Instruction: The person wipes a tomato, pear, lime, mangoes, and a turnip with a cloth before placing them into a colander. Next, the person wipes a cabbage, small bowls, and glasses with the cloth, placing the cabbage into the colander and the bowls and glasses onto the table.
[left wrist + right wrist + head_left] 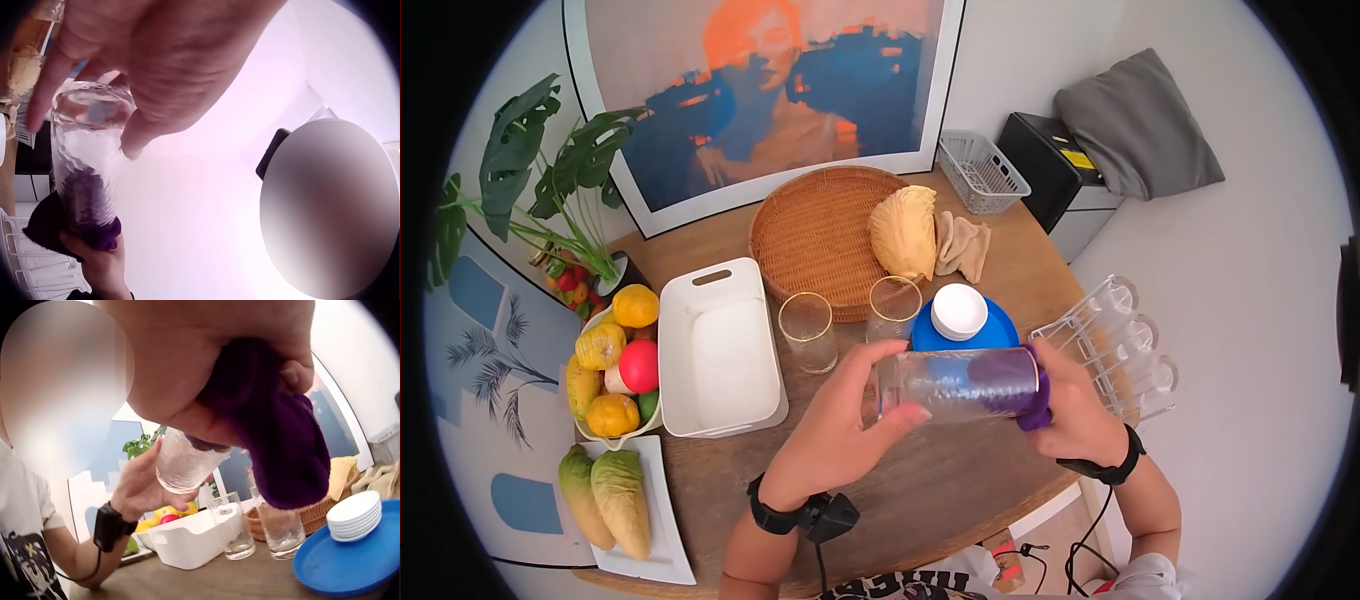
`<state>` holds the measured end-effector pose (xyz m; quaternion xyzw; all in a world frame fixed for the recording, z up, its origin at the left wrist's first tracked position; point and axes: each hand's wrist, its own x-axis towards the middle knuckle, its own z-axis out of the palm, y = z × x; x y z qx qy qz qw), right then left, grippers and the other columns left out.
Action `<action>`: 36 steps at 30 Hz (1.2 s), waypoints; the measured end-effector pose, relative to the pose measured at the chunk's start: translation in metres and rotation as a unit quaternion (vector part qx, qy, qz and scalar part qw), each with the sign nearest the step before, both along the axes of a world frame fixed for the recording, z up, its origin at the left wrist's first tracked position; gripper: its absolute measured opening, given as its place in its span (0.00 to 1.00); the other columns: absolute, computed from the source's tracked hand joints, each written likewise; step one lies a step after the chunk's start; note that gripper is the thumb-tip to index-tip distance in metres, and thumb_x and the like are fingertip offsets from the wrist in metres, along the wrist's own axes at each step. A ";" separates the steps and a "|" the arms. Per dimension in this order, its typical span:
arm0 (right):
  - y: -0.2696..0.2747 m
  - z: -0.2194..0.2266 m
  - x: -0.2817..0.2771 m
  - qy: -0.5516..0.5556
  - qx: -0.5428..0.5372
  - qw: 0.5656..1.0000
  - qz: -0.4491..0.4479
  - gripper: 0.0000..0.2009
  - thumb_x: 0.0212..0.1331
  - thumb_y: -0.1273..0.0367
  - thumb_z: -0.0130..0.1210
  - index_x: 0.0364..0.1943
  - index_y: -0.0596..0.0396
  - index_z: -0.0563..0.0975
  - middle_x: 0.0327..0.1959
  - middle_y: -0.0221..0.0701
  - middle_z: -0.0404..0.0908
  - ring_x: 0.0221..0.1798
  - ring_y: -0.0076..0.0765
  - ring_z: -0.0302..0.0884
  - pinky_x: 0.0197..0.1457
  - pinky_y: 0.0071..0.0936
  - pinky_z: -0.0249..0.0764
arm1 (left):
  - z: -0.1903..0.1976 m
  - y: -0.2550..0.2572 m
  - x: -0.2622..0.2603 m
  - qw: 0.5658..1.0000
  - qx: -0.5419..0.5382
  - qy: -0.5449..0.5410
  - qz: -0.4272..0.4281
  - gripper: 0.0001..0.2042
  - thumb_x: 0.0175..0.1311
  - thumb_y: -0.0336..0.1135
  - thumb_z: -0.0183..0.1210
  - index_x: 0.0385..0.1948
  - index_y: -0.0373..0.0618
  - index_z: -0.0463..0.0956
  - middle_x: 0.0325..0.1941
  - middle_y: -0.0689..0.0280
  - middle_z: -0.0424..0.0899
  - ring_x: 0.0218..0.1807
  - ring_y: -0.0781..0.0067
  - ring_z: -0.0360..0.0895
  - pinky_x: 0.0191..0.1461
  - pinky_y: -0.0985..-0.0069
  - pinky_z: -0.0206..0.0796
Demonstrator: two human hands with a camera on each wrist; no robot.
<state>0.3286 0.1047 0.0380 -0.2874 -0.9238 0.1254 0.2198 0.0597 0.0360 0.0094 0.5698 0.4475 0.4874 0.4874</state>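
A clear glass (930,388) with a gold rim lies sideways in the air over the table's front part. My left hand (832,435) holds it near the base, thumb on one side and fingers on the other. At the mouth, my right hand (1085,412) grips a purple cloth (290,450). Part of that cloth is inside the glass, showing through its wall in the left wrist view; a loose end hangs down outside. Two more gold-rimmed glasses (808,335) stand upright behind. Beyond the held glass, a stack of small white dishes (959,311) sits on a blue plate (1003,328).
A white bin (718,425) stands left, beside a bowl of fruit (612,350) and a white plate (672,545) with two large vegetables. Behind are a wicker tray (800,230), beige cloth (963,245) and a grey basket (983,172). A wire rack (1090,340) with glasses is at right.
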 end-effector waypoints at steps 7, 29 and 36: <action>0.008 -0.015 0.013 0.195 -0.694 0.688 -0.080 0.29 0.39 0.81 0.59 0.54 0.58 0.76 0.46 0.30 0.81 0.47 0.27 0.77 0.55 0.26 0.70 | 0.009 -0.001 -0.010 0.935 0.274 0.224 -0.017 0.32 0.48 0.29 0.72 0.58 0.42 0.68 0.61 0.56 0.70 0.59 0.58 0.72 0.60 0.66 0.68; -0.029 0.038 -0.042 -0.182 0.401 0.858 0.263 0.05 0.38 0.64 0.55 0.17 0.48 0.76 0.34 0.26 0.69 0.34 0.29 0.66 0.33 0.24 0.62 | -0.099 -0.042 -0.052 0.748 -0.416 -0.356 -0.375 0.35 0.74 0.62 0.32 0.51 0.33 0.75 0.33 0.53 0.84 0.19 0.67 0.78 0.22 0.75 0.73; -0.021 0.024 -0.041 -0.134 -0.036 0.984 0.108 0.12 0.33 0.69 0.63 0.28 0.51 0.81 0.32 0.33 0.70 0.33 0.41 0.74 0.31 0.36 0.70 | -0.076 -0.062 -0.037 0.896 -0.260 -0.284 -0.223 0.26 0.74 0.47 0.50 0.61 0.33 0.66 0.51 0.53 0.80 0.41 0.65 0.82 0.45 0.73 0.78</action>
